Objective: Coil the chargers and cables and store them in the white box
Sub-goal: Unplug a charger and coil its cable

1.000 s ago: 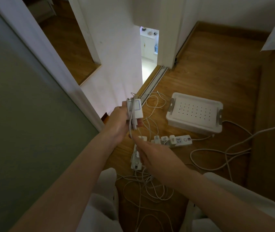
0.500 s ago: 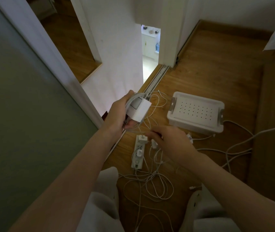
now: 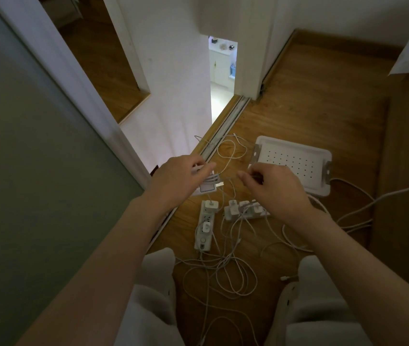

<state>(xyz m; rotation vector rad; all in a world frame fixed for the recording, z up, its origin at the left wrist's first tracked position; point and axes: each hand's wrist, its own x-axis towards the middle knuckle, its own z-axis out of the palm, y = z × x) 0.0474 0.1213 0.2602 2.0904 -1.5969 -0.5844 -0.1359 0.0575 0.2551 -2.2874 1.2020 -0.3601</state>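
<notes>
Between both hands, cable (image 3: 229, 179) is held: pinched by right hand (image 3: 277, 191), wound round charger (image 3: 207, 189) gripped by left hand (image 3: 178, 179). White box (image 3: 298, 161) is lidded, just beyond right hand. Risk judged: coils slipped loose if tension drops.

Both bare forearms stretched forward, left grip (image 3: 179, 178) curled tight — right grip (image 3: 274, 191) pinching, knuckles up

Single head-worn wide-angle view, looking forward and down from above the person's knees (image 3: 158, 270) onto the wooden floor (image 3: 310, 116), near enough that both forearms (image 3: 113, 245) fill the lower frame, the doorway (image 3: 223, 66) at the floor's far edge apparently straight ahead.
</notes>
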